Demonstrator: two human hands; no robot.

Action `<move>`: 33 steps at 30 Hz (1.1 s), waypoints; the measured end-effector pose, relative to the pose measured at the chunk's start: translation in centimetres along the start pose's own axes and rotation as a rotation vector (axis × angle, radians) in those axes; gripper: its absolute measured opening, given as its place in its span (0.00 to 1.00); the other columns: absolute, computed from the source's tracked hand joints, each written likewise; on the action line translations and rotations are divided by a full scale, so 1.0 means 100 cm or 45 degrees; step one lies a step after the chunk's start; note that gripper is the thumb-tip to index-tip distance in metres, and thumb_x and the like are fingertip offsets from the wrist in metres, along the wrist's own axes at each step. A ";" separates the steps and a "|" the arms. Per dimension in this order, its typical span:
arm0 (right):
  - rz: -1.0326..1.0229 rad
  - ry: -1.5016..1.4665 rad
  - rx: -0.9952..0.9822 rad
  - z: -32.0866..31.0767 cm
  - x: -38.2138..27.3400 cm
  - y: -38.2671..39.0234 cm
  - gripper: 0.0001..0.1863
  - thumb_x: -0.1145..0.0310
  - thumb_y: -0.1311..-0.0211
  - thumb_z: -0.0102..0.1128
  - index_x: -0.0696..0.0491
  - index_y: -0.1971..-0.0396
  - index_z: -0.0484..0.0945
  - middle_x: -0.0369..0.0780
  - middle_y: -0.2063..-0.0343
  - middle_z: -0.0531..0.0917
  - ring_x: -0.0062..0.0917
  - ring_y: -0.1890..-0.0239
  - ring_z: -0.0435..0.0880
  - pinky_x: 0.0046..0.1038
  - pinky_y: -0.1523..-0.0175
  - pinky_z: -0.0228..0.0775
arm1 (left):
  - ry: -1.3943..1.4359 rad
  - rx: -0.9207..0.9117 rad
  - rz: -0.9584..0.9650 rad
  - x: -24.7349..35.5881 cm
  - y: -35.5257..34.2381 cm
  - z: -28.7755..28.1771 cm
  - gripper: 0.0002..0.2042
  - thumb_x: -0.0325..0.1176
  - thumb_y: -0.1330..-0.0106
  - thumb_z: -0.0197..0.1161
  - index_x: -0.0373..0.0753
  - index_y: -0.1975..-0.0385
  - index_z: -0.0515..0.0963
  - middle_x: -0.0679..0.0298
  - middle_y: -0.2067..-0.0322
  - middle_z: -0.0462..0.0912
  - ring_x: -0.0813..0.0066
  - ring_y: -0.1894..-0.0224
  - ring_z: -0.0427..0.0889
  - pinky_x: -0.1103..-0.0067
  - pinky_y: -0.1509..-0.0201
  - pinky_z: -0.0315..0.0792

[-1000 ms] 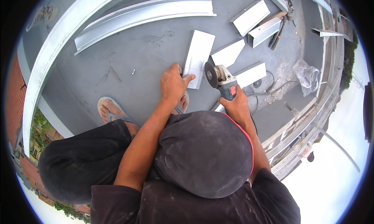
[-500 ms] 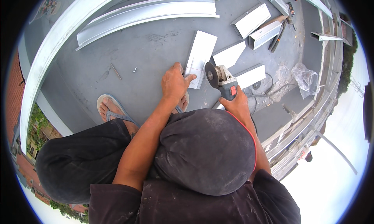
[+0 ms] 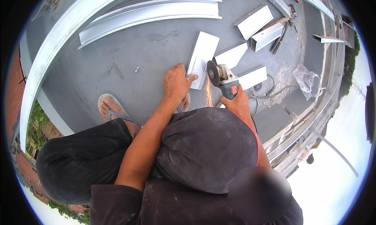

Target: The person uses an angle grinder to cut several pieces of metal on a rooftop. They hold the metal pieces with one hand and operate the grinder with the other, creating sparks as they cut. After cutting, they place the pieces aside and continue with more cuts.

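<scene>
My right hand (image 3: 237,99) is wrapped round the body of an angle grinder (image 3: 227,84), grey with a red switch. Its dark cutting disc (image 3: 213,73) meets the right edge of a short silver metal channel (image 3: 203,49), and orange sparks (image 3: 208,92) stream down from there toward me. With its thumb pressed on the channel's near end, my left hand (image 3: 177,81) grips that piece from the left. A thin marked line crosses the channel near the thumb. The fingertips under the channel are hidden.
Several cut channel pieces (image 3: 253,21) lie beyond the grinder, beside a hammer (image 3: 280,21) and dark-handled pliers (image 3: 279,41). Long channels (image 3: 152,11) rest at the far left. A cable (image 3: 270,92) and a clear plastic bag (image 3: 306,82) are on the right, near metal railings (image 3: 331,68).
Sparks now fly from the disc at the channel's edge; none showed before. The grinder has shifted slightly toward the channel. My left hand keeps its grip on the piece.
</scene>
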State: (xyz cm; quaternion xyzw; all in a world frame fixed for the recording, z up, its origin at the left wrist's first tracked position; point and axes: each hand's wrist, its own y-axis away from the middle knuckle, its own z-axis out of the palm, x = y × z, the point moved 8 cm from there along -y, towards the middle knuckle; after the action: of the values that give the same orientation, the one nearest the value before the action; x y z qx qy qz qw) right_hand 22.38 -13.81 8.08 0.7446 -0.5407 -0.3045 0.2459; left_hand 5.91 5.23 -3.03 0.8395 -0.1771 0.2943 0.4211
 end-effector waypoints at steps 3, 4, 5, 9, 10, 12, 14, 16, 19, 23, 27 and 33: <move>-0.017 -0.017 0.013 -0.001 0.001 -0.001 0.36 0.58 0.46 0.74 0.69 0.44 0.75 0.64 0.57 0.90 0.61 0.50 0.91 0.50 0.40 0.80 | -0.003 -0.008 0.012 0.002 0.000 0.001 0.24 0.47 0.37 0.84 0.32 0.67 0.78 0.46 0.68 0.87 0.44 0.62 0.87 0.55 0.54 0.76; -0.008 -0.009 0.006 -0.001 0.001 -0.001 0.36 0.58 0.46 0.74 0.69 0.44 0.75 0.63 0.57 0.90 0.61 0.50 0.91 0.50 0.40 0.80 | -0.005 -0.014 0.004 0.002 0.000 0.001 0.24 0.46 0.37 0.84 0.33 0.68 0.78 0.46 0.68 0.87 0.44 0.61 0.87 0.55 0.53 0.76; 0.001 -0.001 0.000 -0.002 0.000 -0.002 0.36 0.58 0.46 0.74 0.69 0.44 0.75 0.63 0.57 0.90 0.61 0.50 0.91 0.50 0.40 0.80 | -0.007 -0.019 -0.004 0.002 0.000 0.002 0.23 0.46 0.36 0.84 0.33 0.68 0.78 0.46 0.67 0.87 0.44 0.61 0.87 0.55 0.53 0.76; -0.003 0.038 0.011 0.000 0.001 -0.005 0.36 0.58 0.46 0.74 0.69 0.43 0.76 0.63 0.57 0.90 0.62 0.49 0.90 0.49 0.39 0.80 | 0.006 -0.039 -0.018 0.000 0.000 0.002 0.23 0.46 0.36 0.83 0.32 0.67 0.79 0.46 0.67 0.87 0.44 0.60 0.87 0.56 0.52 0.76; -0.012 0.030 0.015 0.000 0.002 -0.005 0.36 0.58 0.46 0.74 0.68 0.43 0.76 0.63 0.56 0.90 0.62 0.48 0.90 0.49 0.39 0.80 | 0.012 -0.030 -0.014 -0.001 0.000 0.002 0.23 0.46 0.36 0.83 0.32 0.66 0.79 0.46 0.67 0.87 0.44 0.60 0.87 0.56 0.52 0.76; -0.033 0.014 0.020 0.001 0.002 -0.006 0.36 0.58 0.46 0.74 0.68 0.42 0.76 0.63 0.55 0.90 0.62 0.47 0.90 0.49 0.39 0.80 | 0.024 -0.011 -0.007 -0.001 0.001 0.000 0.23 0.46 0.36 0.83 0.32 0.66 0.79 0.46 0.67 0.87 0.43 0.60 0.87 0.56 0.52 0.76; -0.008 -0.004 0.015 0.001 0.003 -0.007 0.37 0.58 0.46 0.74 0.68 0.42 0.76 0.63 0.54 0.90 0.61 0.46 0.90 0.49 0.38 0.80 | 0.002 -0.080 -0.026 0.004 0.001 -0.001 0.22 0.44 0.36 0.84 0.31 0.61 0.82 0.46 0.62 0.89 0.44 0.56 0.89 0.55 0.51 0.79; 0.008 -0.024 0.007 0.001 0.003 -0.007 0.37 0.59 0.46 0.74 0.68 0.42 0.76 0.63 0.53 0.90 0.61 0.46 0.89 0.49 0.38 0.79 | -0.011 -0.110 -0.036 0.006 0.000 -0.001 0.22 0.44 0.36 0.84 0.30 0.59 0.84 0.46 0.59 0.90 0.44 0.53 0.91 0.55 0.50 0.81; 0.006 -0.029 0.003 0.003 0.001 -0.008 0.37 0.59 0.46 0.74 0.68 0.41 0.76 0.63 0.52 0.90 0.61 0.45 0.89 0.49 0.37 0.79 | -0.007 -0.077 -0.027 0.002 0.000 0.000 0.22 0.44 0.36 0.84 0.30 0.60 0.83 0.46 0.61 0.89 0.44 0.55 0.90 0.55 0.50 0.80; -0.009 -0.017 -0.001 0.002 -0.001 -0.008 0.37 0.59 0.46 0.75 0.68 0.41 0.76 0.63 0.51 0.90 0.60 0.44 0.89 0.49 0.36 0.79 | -0.002 -0.016 0.001 0.000 0.000 0.001 0.23 0.46 0.36 0.84 0.32 0.64 0.80 0.47 0.66 0.88 0.45 0.60 0.88 0.56 0.51 0.77; 0.034 -0.035 -0.024 0.003 0.001 -0.007 0.38 0.59 0.46 0.75 0.69 0.40 0.76 0.63 0.50 0.89 0.59 0.43 0.89 0.49 0.35 0.79 | -0.015 -0.027 -0.008 0.001 -0.001 0.001 0.23 0.47 0.36 0.84 0.32 0.63 0.81 0.47 0.65 0.89 0.45 0.59 0.89 0.56 0.51 0.78; 0.045 0.034 0.006 0.001 -0.005 -0.003 0.38 0.59 0.46 0.75 0.69 0.39 0.76 0.64 0.49 0.89 0.60 0.42 0.89 0.49 0.34 0.78 | -0.050 -0.013 0.026 0.000 -0.001 0.004 0.24 0.48 0.35 0.83 0.31 0.62 0.82 0.46 0.63 0.90 0.43 0.57 0.89 0.56 0.49 0.78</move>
State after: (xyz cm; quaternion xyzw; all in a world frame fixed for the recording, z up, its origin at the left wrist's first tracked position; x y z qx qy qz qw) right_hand 22.39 -13.28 7.84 0.7395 -0.5512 -0.2889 0.2567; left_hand 6.15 5.02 -3.27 0.8410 -0.1955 0.2812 0.4189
